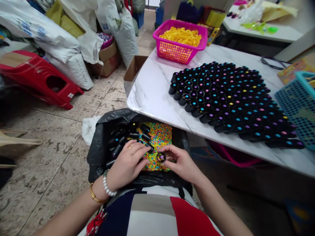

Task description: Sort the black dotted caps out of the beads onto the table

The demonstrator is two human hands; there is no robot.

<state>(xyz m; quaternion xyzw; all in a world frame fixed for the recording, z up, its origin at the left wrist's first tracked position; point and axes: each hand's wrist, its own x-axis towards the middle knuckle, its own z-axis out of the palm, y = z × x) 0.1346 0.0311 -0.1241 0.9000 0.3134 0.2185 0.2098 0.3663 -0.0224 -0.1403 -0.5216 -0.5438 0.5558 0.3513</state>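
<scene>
A box lined with a black bag [98, 144] rests on my lap, filled with small coloured beads [159, 134] and several loose black tubes [145, 128]. My right hand [182, 164] pinches one black tube [161, 157] upright over the beads, a coloured bead showing in its open top. My left hand [128, 162] lies on the beads beside it, fingers curled and reaching toward the tube. On the white marble table [152, 91] stands a large block of filled black tubes [228, 98], each with a coloured bead in its top.
A pink basket [179, 49] of yellow rings sits at the table's far end. A blue basket [297, 105] stands at the right edge. An open cardboard box [133, 70], white sacks [69, 62] and a red plastic stool [41, 78] crowd the floor to the left.
</scene>
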